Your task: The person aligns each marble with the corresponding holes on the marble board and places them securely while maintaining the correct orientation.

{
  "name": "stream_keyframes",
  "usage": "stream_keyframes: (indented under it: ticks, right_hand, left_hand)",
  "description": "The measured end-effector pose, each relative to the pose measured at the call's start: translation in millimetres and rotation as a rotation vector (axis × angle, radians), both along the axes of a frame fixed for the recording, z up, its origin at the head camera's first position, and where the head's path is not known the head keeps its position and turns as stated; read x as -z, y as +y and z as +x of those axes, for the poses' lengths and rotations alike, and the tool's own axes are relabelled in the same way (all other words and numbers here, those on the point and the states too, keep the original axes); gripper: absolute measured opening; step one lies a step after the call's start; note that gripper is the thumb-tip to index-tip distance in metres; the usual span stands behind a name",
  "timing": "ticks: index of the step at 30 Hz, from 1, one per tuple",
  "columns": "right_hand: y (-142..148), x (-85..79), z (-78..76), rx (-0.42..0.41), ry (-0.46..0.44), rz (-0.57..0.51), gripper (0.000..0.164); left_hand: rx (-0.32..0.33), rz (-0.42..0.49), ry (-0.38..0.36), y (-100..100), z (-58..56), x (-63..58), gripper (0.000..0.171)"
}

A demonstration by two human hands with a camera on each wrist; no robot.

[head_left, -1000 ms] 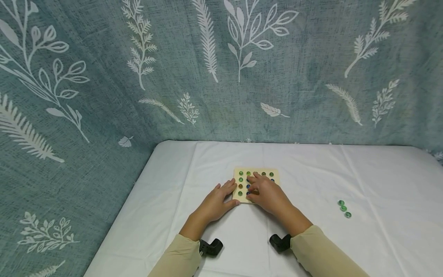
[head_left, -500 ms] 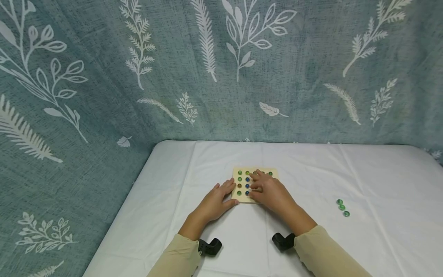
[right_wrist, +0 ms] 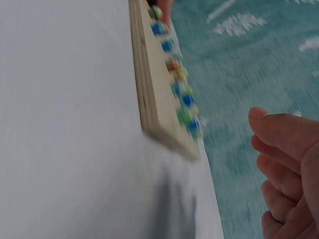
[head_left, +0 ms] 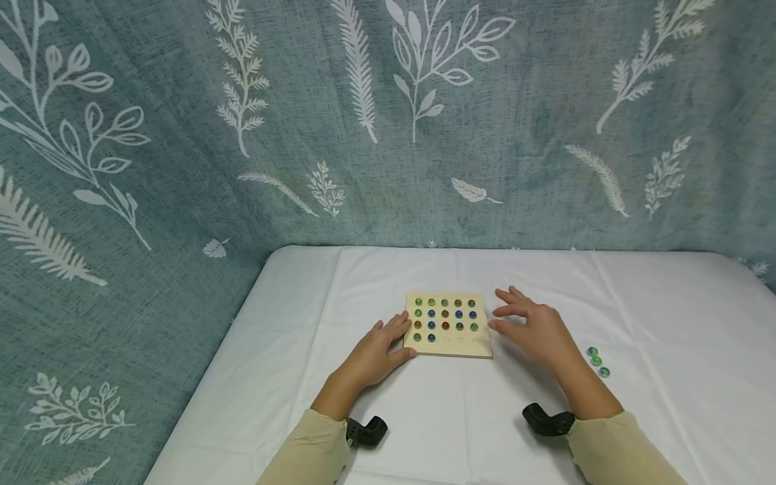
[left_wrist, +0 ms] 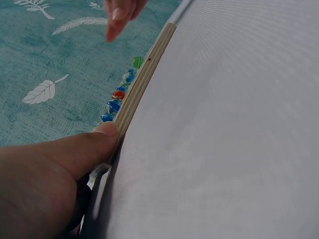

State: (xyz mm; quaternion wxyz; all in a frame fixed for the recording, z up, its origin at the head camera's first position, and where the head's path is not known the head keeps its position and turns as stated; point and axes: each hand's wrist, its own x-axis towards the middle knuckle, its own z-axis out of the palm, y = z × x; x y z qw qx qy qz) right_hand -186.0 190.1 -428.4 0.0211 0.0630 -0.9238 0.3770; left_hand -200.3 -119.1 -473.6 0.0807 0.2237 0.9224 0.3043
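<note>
A light wooden board lies on the white cloth, with rows of green, blue, amber and red glass marbles in its hollows. In its front row, two marbles sit at the left, and three bare hollows show to their right. My left hand rests against the board's left side, fingers straight, with the thumb touching the front left corner; its curled-under parts are hidden in the left wrist view. Just off the board's right edge, my right hand hovers above the cloth with its fingers loosely bent and nothing seen between them.
Three loose green marbles lie on the white cloth to the right, beside my right forearm. A blue-green leaf-patterned curtain stands behind the table and along its left side. Each wrist wears a black camera mount.
My right hand has lifted off the board and moved right, past its right edge, uncovering the marbles and bare hollows. The left hand stays at the board's left side.
</note>
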Motion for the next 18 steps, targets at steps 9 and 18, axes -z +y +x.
stream_keyframes:
  ticks: [9,18]
  right_hand:
    - [80.7,2.6,29.1,0.2,-0.051,-0.058,0.061]
    - [118.3,10.4,36.2,0.316,-0.143,-0.001,0.066]
  left_hand:
    - [-0.012,-0.015,-0.012,1.3,-1.4,-0.4,0.067]
    - [-0.008,-0.014,-0.01,0.5,-0.8,1.1,0.068]
